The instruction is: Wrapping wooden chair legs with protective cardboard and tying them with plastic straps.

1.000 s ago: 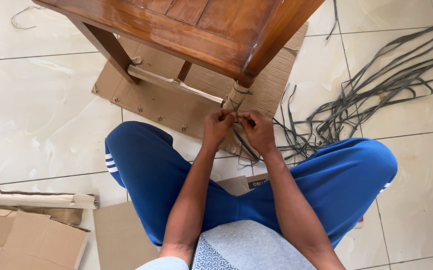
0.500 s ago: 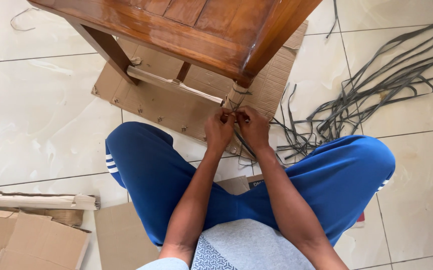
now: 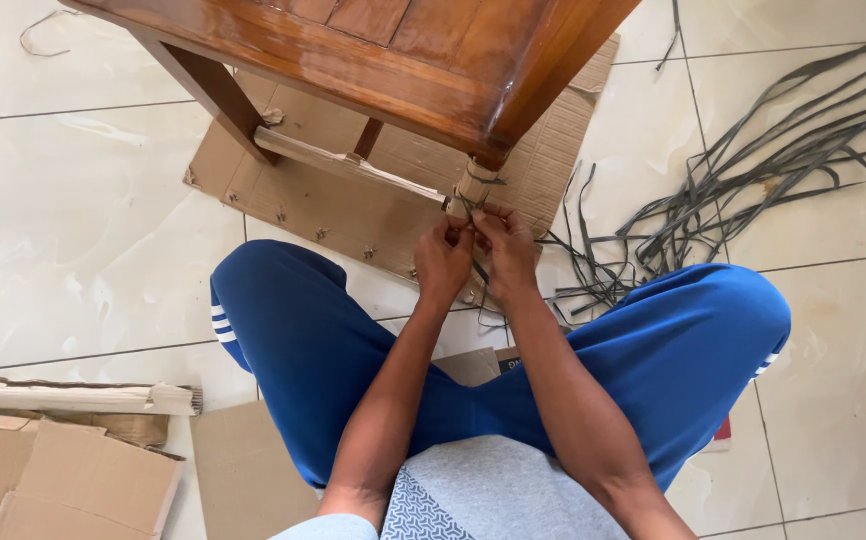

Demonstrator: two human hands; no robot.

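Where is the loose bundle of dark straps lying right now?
In the head view, the dark straps sprawl over the tiled floor at upper right, beside the wooden table, trailing toward the right hand.

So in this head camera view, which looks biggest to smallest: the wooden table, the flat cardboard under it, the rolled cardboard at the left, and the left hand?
1. Wooden table, partly cut off.
2. Flat cardboard, partly hidden by the table.
3. Rolled cardboard.
4. Left hand.

Glossy cream tiled floor point(image 3: 83, 220). A flat cardboard sheet point(image 3: 313, 200) lies top centre, dark straps point(image 3: 753, 170) upper right, cardboard pieces point(image 3: 63, 480) and a paper roll point(image 3: 83, 398) lower left.
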